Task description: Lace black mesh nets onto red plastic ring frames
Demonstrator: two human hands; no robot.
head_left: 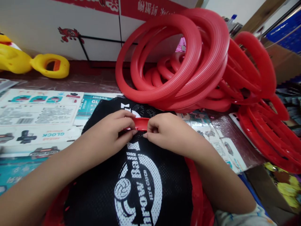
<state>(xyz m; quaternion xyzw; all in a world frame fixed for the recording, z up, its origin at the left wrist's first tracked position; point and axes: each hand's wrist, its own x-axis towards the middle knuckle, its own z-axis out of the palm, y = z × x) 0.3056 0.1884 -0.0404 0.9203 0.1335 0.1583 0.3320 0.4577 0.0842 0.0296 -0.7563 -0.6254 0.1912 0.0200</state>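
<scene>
A black mesh net [150,175] with white printed lettering is stretched over a red plastic ring [140,123] lying in front of me. My left hand [110,131] pinches the ring's far rim and the mesh edge from the left. From the right, my right hand [168,130] pinches the same rim, its fingertips close to the left hand's. Only a short piece of red rim shows between the two hands; more of the ring shows at the lower right [198,194].
A big pile of red plastic rings [188,59] leans behind and to the right. Printed cardboard sheets [35,113] cover the table at left. Yellow plastic parts [50,64] lie at the far left, white cartons [70,25] at the back.
</scene>
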